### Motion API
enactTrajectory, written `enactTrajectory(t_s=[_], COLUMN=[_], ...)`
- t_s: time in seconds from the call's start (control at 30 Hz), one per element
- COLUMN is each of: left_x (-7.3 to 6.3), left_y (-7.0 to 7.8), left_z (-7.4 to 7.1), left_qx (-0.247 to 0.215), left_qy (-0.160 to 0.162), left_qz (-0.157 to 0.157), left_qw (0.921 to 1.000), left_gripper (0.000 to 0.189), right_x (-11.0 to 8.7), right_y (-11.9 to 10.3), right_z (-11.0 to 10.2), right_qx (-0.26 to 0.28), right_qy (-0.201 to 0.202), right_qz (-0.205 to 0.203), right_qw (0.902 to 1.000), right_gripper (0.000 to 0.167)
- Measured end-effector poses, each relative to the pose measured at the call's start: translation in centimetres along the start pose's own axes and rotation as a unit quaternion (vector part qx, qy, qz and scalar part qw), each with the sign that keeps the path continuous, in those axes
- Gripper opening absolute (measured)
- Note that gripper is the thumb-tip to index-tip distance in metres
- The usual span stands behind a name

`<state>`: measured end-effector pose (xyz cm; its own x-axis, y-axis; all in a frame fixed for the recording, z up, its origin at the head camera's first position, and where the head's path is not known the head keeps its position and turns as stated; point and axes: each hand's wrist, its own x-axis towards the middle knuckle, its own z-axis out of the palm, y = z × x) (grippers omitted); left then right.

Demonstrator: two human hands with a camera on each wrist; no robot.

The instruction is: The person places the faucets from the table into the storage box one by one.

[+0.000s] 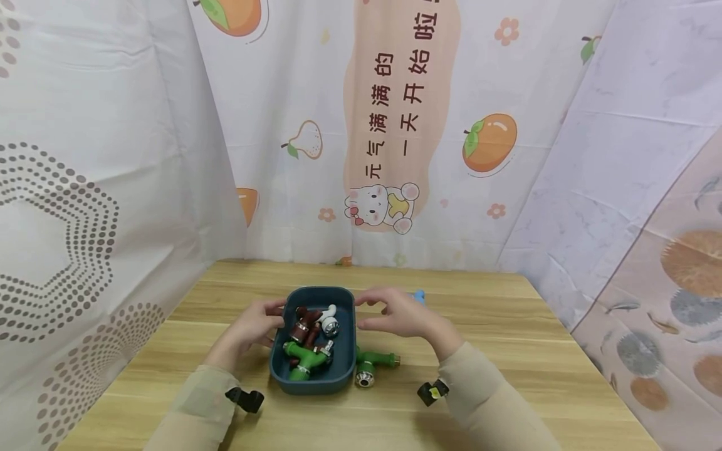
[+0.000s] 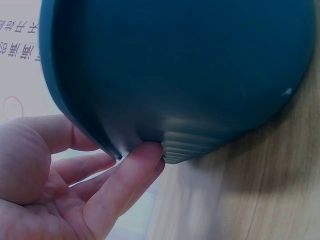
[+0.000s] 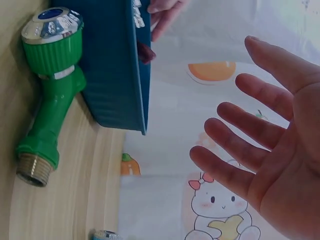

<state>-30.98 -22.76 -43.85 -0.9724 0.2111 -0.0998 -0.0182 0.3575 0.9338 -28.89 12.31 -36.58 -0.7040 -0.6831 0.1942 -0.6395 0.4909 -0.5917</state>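
A dark blue plastic basin (image 1: 313, 387) sits on the table with several taps in it. Inside are a green forked tap (image 1: 306, 357), dark red taps (image 1: 301, 329) and a white tap (image 1: 330, 319) with a chrome collar. At its left side, my left hand (image 2: 85, 185) pinches the rim, thumb and fingers on either side of the wall. My right hand (image 1: 397, 313) hovers off the basin's right side, fingers spread, holding nothing. Below it on the table, close against the basin's right wall, lies a green tap (image 3: 52, 95) with a chrome-ringed knob and a brass threaded end.
A small blue object (image 1: 419, 296) lies behind my right hand, partly hidden by it. The wooden table (image 1: 479, 294) reaches back to a printed curtain (image 1: 316, 75), with more curtains along both sides. Black camera mounts (image 1: 245, 399) are strapped to both wrists.
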Motion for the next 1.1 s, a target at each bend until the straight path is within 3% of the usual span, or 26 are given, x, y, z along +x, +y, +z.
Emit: enactTrajectory(t_s=[0.63, 1.1], left_x=[0.1, 0.1], left_y=[-0.3, -0.3], left_z=[0.0, 0.0], left_qx=[-0.008, -0.006], left_qy=[0.007, 0.008], left_qz=[-0.003, -0.006], left_qw=[0.9999, 0.9999], left_gripper=[0.057, 0.058], right_x=[-2.3, -3.4], right_y=[1.0, 1.8], right_z=[-1.6, -2.0], right_qx=[-0.009, -0.010], right_qy=[0.036, 0.028], right_qz=[0.004, 0.027], right_qw=[0.9993, 0.9992], right_gripper=[0.047, 0.050])
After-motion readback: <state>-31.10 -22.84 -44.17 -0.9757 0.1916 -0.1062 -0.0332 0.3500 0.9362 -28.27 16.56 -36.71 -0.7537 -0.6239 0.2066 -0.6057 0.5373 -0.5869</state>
